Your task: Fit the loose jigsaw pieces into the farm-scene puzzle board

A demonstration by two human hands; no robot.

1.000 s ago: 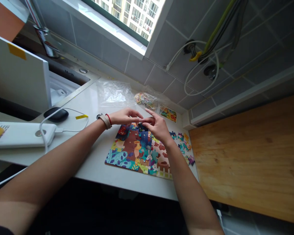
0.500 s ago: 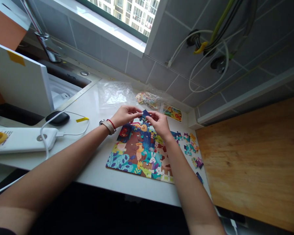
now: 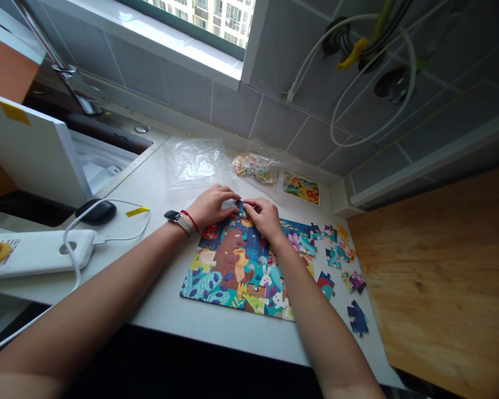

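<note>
A colourful jigsaw puzzle (image 3: 228, 271), mostly assembled with a bear, a dog and a rabbit on it, lies flat on the white counter. At its far edge a dark blue puzzle piece (image 3: 240, 208) is pinched between both hands. My left hand (image 3: 212, 208) has its thumb and fingers on the piece's left side. My right hand (image 3: 265, 218) grips it from the right, fingertips closed, and partly hides it. Whether the piece is fully seated cannot be made out. Several loose pieces (image 3: 357, 318) lie to the right of the puzzle. My right forearm covers part of the picture.
Behind the puzzle lie a clear plastic bag (image 3: 197, 160), a bag of pieces (image 3: 253, 167) and a small picture card (image 3: 301, 188). To the left are a black mouse (image 3: 95, 211), a white power bank (image 3: 37, 252) with a cable, and a sink. A wooden board (image 3: 441, 266) borders the right.
Both hands have lowered the blue piece from above the puzzle to its far edge. The view has shifted slightly, showing more loose pieces at the right.
</note>
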